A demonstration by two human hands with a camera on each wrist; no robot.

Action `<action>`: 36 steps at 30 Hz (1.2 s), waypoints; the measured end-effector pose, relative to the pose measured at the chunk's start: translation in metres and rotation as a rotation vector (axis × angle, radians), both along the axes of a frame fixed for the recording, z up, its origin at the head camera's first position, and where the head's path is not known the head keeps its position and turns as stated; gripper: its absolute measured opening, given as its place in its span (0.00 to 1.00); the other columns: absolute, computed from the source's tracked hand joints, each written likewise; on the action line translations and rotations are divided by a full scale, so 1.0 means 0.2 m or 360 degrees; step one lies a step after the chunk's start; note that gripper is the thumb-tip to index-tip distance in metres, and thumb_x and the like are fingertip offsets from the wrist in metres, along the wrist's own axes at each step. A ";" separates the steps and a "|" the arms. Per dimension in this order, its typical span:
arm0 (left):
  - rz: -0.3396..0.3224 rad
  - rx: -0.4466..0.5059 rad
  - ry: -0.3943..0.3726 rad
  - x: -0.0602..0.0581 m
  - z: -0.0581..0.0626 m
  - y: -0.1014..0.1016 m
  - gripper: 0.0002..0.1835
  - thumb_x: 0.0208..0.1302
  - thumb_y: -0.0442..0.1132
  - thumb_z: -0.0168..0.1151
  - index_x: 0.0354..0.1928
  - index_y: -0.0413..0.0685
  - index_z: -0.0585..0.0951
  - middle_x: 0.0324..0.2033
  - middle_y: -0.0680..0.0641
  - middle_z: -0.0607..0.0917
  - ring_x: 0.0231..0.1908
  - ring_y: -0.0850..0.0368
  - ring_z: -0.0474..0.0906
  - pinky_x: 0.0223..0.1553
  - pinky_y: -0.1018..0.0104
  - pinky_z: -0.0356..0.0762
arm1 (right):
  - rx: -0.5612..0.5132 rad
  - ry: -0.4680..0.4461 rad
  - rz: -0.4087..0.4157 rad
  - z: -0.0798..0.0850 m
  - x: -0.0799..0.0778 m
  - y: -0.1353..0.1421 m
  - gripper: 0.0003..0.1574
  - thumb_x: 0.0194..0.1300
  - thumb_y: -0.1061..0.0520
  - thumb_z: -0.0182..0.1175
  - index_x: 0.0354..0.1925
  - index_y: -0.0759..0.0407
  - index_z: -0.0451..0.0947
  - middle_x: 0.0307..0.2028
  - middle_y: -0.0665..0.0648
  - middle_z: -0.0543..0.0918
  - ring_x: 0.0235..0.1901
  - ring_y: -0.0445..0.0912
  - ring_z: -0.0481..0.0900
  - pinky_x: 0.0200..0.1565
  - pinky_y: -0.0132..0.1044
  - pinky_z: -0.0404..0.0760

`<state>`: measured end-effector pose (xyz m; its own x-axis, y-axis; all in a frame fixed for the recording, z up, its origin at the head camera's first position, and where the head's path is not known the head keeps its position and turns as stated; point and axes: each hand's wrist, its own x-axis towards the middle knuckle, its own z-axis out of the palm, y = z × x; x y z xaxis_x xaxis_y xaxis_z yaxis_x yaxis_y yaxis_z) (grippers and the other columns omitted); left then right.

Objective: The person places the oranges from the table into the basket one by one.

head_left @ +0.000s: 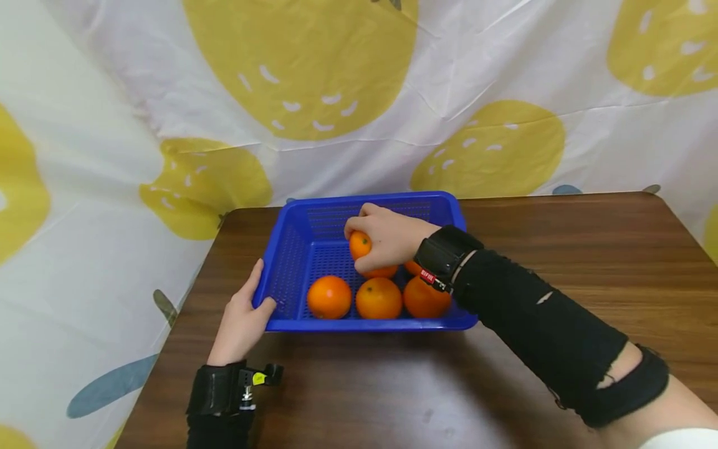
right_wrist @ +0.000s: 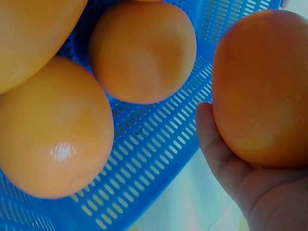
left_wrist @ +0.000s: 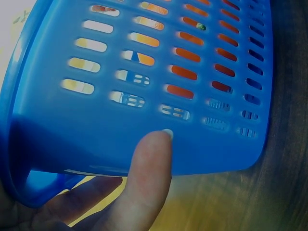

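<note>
A blue perforated plastic basket point(head_left: 370, 325) stands on the table with several oranges in it. My left hand point(head_left: 241, 321) grips its left side near the front corner, and the thumb point(left_wrist: 151, 168) shows against the slotted wall in the left wrist view. Over the middle of the basket, my right hand point(head_left: 392, 237) holds an orange point(head_left: 360, 244) between thumb and fingers; the same orange fills the right side of the right wrist view. Along the front wall lie a left orange point(head_left: 329, 297), a middle orange point(head_left: 378, 299) and a right orange point(head_left: 425, 299). More oranges behind them are partly hidden by the right hand.
The basket sits toward the back of a brown wooden table point(head_left: 589, 262). Behind and to the left hangs a white cloth point(head_left: 348, 162) printed with yellow fruit shapes. My right forearm in a black sleeve point(head_left: 538, 330) crosses over the basket's right front corner.
</note>
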<state>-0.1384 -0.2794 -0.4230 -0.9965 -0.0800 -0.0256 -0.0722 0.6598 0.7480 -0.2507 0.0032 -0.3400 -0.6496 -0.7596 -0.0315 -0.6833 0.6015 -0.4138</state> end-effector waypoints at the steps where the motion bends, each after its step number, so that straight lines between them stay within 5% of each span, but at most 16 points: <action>1: 0.0003 -0.0002 -0.0004 0.00 0.00 0.00 0.38 0.63 0.40 0.47 0.70 0.73 0.44 0.67 0.37 0.61 0.47 0.43 0.68 0.50 0.44 0.69 | -0.0012 0.0003 0.0000 0.00 0.00 -0.01 0.30 0.45 0.41 0.58 0.50 0.44 0.72 0.44 0.53 0.64 0.37 0.45 0.68 0.34 0.36 0.73; 12: -0.0012 0.0007 -0.0003 0.00 0.00 0.01 0.38 0.63 0.39 0.47 0.70 0.73 0.45 0.68 0.39 0.59 0.50 0.44 0.68 0.53 0.43 0.68 | -0.0077 -0.0026 -0.0015 -0.03 -0.02 -0.08 0.33 0.50 0.43 0.59 0.55 0.47 0.67 0.46 0.53 0.67 0.37 0.45 0.69 0.35 0.36 0.75; 36: -0.0015 0.0031 0.0014 0.02 -0.01 0.06 0.37 0.63 0.39 0.48 0.70 0.74 0.46 0.67 0.41 0.62 0.47 0.45 0.70 0.50 0.47 0.71 | 0.0194 -0.0023 -0.0028 -0.17 -0.11 -0.24 0.38 0.55 0.36 0.58 0.61 0.48 0.66 0.55 0.57 0.68 0.41 0.45 0.69 0.42 0.38 0.74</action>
<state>-0.1341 -0.2676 -0.4251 -0.9974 -0.0704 -0.0181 -0.0594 0.6459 0.7611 -0.2717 -0.0453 -0.3745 -0.6617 -0.7380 -0.1323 -0.6666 0.6598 -0.3467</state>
